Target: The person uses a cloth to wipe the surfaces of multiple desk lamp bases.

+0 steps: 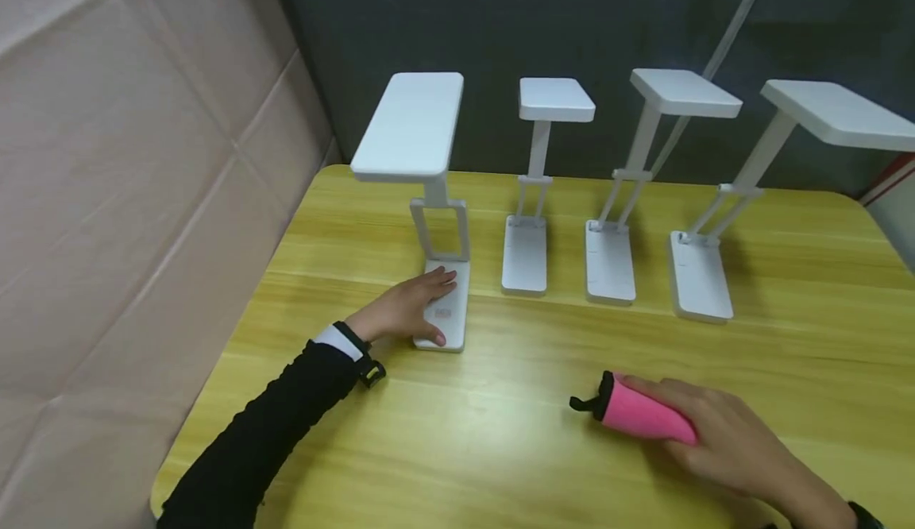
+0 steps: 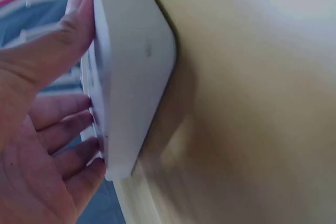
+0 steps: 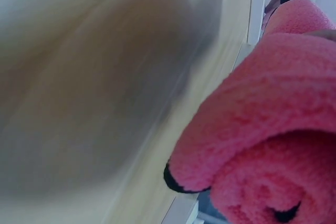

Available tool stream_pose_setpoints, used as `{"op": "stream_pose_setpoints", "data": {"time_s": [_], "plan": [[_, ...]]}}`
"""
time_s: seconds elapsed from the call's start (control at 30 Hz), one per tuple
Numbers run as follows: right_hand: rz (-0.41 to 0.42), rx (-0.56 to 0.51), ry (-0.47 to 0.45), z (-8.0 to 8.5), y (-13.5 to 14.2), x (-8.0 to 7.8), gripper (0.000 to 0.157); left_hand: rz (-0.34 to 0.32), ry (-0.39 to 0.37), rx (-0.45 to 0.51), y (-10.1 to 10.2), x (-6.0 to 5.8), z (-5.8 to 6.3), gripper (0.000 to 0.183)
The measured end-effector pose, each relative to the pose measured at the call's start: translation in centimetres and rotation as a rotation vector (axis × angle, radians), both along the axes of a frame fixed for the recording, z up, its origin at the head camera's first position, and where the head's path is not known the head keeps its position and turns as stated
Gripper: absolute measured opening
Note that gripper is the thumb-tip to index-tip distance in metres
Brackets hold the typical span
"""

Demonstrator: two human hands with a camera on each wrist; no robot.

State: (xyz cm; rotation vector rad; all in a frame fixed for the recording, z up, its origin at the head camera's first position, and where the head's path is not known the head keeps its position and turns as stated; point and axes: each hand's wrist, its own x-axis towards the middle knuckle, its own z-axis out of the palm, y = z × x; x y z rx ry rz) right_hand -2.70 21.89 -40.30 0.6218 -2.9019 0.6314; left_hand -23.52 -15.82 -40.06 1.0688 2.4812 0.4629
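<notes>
A white folding desk lamp (image 1: 418,124) stands at the left of the table, its flat head raised over a two-part arm. My left hand (image 1: 407,306) rests on the lamp's base (image 1: 456,295), fingers and thumb spread across the top. In the left wrist view the fingertips (image 2: 94,163) and thumb touch the upper face of the base (image 2: 139,56). My right hand (image 1: 729,434) grips a rolled pink fluffy towel (image 1: 646,414) with black edging and a black loop. The roll's spiral end shows in the right wrist view, where the towel hides most of the hand.
Three more white desk lamps stand in a row: one near the middle (image 1: 525,255), another right of it (image 1: 610,263), a third farther right (image 1: 700,275). A dark panel (image 1: 500,13) rises behind the wooden table (image 1: 529,449). Pale quilted padding (image 1: 143,195) lines the left side.
</notes>
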Motion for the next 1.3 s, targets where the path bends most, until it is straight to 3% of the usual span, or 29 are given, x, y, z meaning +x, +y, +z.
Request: {"op": "stream_pose_setpoints", "data": {"time_s": [0.17,0.3,0.4,0.53,0.7,0.8,0.97,1.1,1.2,1.3], "plan": [[-0.083,0.023,0.009,-0.2,0.8,1.7,0.076,0.010,-0.035,0.031,0.1,-3.6,-0.1,0.091],[-0.202,0.030,-0.108,-0.4,2.2,2.8,0.072,0.049,-0.055,0.032,-0.1,-5.9,0.0,0.091],[-0.305,0.026,-0.211,-0.6,3.8,3.3,0.073,0.089,-0.066,0.031,-0.5,-7.3,0.0,0.091],[-0.464,0.037,-0.246,-0.8,6.3,3.9,0.078,0.100,-0.047,0.044,-0.9,-8.5,-0.1,0.089],[-0.623,0.084,-0.242,-1.6,8.8,3.7,0.078,0.132,-0.046,0.043,-1.8,-8.0,-0.4,0.090],[-0.658,0.103,-0.317,-2.3,9.5,3.0,0.078,0.156,-0.056,0.057,-2.5,-7.5,-0.8,0.089],[-0.632,0.145,-0.479,-3.8,9.5,2.3,0.093,0.176,-0.075,0.093,-3.0,-7.2,-1.1,0.087],[-0.622,0.206,-0.422,-4.5,8.9,1.6,0.098,0.179,-0.058,0.091,-3.2,-7.2,-1.1,0.086],[-0.592,0.240,-0.443,-4.2,9.1,0.9,0.099,0.156,-0.004,0.064,-3.3,-6.8,-1.0,0.082],[-0.517,0.237,-0.581,-3.0,9.9,0.3,0.096,0.120,0.073,0.039,-3.2,-5.8,-0.6,0.078]]}}
